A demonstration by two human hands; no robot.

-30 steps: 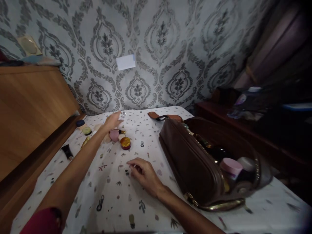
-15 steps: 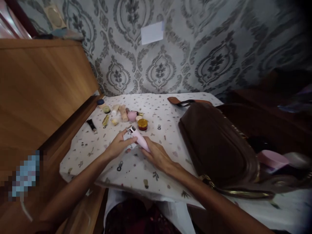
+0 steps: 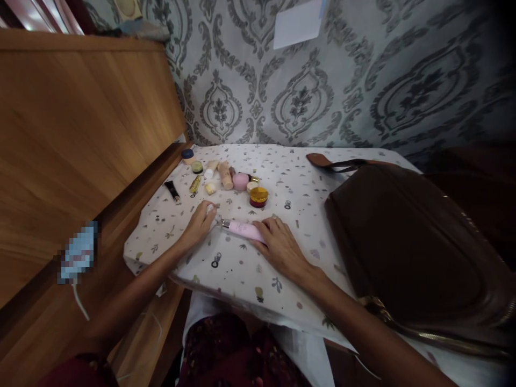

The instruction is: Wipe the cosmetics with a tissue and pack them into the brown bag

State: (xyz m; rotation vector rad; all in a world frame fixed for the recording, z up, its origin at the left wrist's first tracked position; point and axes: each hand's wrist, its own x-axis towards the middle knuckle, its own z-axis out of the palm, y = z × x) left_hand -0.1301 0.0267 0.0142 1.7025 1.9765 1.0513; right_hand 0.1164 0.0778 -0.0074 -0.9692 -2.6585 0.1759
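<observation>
My right hand is closed on the lower end of a pink tube, whose silver tip points left, low over the patterned tablecloth. Just left of that tip, my left hand pinches a crumpled whitish tissue or wrap. Behind the hands lie an amber-lidded jar, a pink rounded item, a beige tube, a white-capped tube and a small yellow item.
A large brown bag fills the right side, its strap reaching back. Farther left are a black tube, a gold item, a green jar and a blue-lidded jar. A wooden panel borders the left.
The pink tube has turned from slanted to nearly level and sits lower, close to the cloth. My left hand has come away from the tube, with the whitish material in its fingers. The view has shifted.
</observation>
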